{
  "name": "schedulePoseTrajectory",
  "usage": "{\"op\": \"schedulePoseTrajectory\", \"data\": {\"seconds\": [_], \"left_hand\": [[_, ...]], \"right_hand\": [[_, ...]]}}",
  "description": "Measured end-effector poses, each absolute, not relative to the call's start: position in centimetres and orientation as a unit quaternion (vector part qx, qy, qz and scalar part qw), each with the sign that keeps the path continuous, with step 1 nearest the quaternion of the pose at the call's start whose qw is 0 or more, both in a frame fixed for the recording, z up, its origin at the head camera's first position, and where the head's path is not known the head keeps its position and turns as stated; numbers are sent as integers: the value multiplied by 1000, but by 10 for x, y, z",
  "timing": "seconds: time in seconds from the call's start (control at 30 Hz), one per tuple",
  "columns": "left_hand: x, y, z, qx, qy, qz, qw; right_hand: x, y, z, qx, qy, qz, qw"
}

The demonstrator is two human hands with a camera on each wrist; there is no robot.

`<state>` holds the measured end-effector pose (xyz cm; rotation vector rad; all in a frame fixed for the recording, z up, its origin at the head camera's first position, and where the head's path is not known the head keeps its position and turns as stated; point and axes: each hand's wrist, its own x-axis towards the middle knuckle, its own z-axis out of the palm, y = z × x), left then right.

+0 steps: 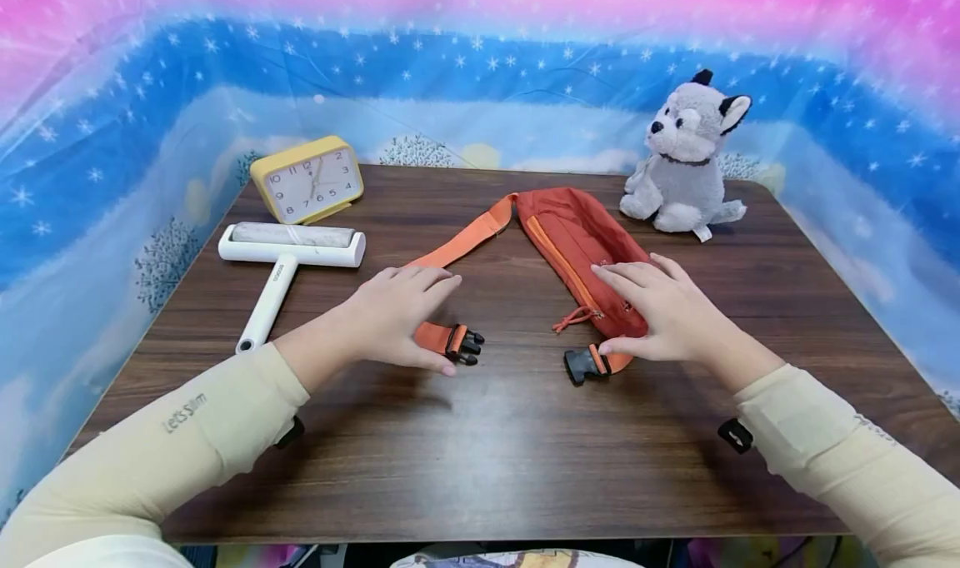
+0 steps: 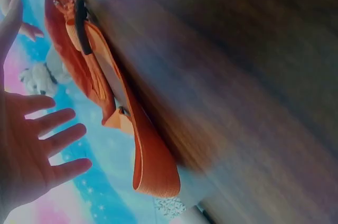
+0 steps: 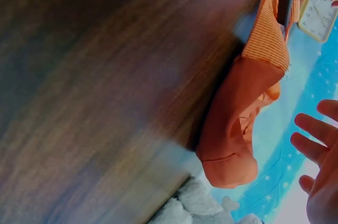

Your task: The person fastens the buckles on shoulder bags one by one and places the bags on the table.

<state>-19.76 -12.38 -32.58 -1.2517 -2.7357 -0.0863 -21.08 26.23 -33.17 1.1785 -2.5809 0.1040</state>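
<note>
From my remote station I record one rust-red fabric waist bag [image 1: 570, 251] lying on one dark wood-grain tabletop [image 1: 480, 451]; it serves as my landmark. The left hand [image 1: 405, 314], left of the bag, hovers with fingers spread over its flat orange webbing strap [image 1: 468, 235]. The right hand [image 1: 667, 310] hovers above the bag's near end, fingers extended. Both are released and hold nothing. Risks, in my judgement: a tug on the strap could drag the bag, since neither hand pins it; a twist beneath the left hand could go unnoticed, that stretch being hidden; the red zip cord [image 1: 573, 317] could snag in the nearby black socket buckle half [image 1: 581, 366]; the left forearm, close to the white lint roller [image 1: 283, 270] left of the bag, could knock its handle. Count: two hands; one bag; one strap; two buckle halves, one socket and one black pronged half [image 1: 471, 346], apart; one lint roller; one yellow-framed clock [image 1: 311, 181], left of the bag; one grey plush dog [image 1: 678, 186], right of it.
</note>
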Motion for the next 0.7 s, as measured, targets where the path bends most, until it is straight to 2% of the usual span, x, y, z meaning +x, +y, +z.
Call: {"op": "schedulePoseTrajectory", "data": {"seconds": [0.23,0.47,0.7], "left_hand": [[-200,-118,-331,-436,-898,-42,40],[-202,-114,-337,-451,-891,-35,45],[-203,-112,-343,-460,-886,-39,39]], "right_hand": [[-212,261,-336,425,-894,50,131],[-207,259,-339,429,-894,95,84],[-205,256,-345,456,-878,132,68]]}}
